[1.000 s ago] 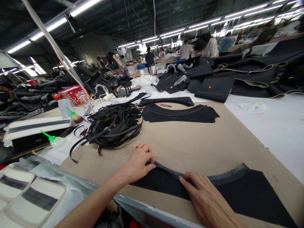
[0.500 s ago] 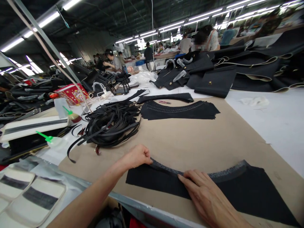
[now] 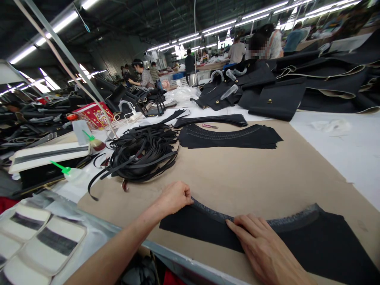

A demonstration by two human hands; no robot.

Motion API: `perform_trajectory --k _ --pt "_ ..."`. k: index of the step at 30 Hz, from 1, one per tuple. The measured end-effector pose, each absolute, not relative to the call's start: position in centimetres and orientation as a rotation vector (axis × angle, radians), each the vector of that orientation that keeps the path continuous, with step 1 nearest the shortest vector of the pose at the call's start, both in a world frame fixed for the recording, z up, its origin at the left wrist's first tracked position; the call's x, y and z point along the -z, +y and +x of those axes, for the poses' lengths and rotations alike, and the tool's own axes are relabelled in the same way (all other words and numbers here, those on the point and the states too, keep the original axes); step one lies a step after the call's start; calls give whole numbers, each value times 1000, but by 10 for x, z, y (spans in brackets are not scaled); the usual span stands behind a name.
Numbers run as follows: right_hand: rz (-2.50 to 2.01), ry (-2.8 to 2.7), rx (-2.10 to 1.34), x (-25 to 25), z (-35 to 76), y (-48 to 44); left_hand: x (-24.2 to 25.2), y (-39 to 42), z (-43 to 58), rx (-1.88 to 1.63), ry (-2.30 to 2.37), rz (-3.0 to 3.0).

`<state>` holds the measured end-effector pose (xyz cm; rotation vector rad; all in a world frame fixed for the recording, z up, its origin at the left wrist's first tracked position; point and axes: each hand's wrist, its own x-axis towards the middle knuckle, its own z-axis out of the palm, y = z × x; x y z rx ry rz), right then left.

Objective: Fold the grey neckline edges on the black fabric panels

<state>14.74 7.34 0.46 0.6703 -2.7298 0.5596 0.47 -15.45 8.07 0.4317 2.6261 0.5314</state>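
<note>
A black curved fabric panel (image 3: 320,245) lies flat in front of me, with a greyish, speckled strip (image 3: 297,222) along its concave far edge. My left hand (image 3: 175,196) pinches that edge near the panel's left end, thumb and curled fingers closed on it. Flat on the middle of the panel rests my right hand (image 3: 261,239), its fingers stretched out and the fingertips at the strip. Part of the curved edge is hidden beneath the right hand. Beyond both hands sits a stack of similar black curved panels (image 3: 228,139), with lines of stitching or marks along their curve.
A heap of black straps (image 3: 142,154) lies left of the stack. Green-tipped glue bottles (image 3: 73,174) and pale panels (image 3: 56,241) are at the left. Small pink snips (image 3: 209,126) lie behind the stack. Black bag pieces (image 3: 276,95) fill the back right; people work farther off.
The whole view has shifted slightly, with the background moving to the right. Both hands keep nearly the same places on the black panel.
</note>
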Motion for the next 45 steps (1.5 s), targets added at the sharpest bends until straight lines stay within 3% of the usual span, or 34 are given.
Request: perform_trajectory --k 27,36,45 --pt "710 -2585 -373 -30 148 72 -82 -156 17 -353 2750 459" --pt "764 -2804 -368 -32 121 7 -77 -163 21 -428 2795 490" --pt "724 -2855 -341 -20 123 3 -83 -182 18 -668 2669 664"
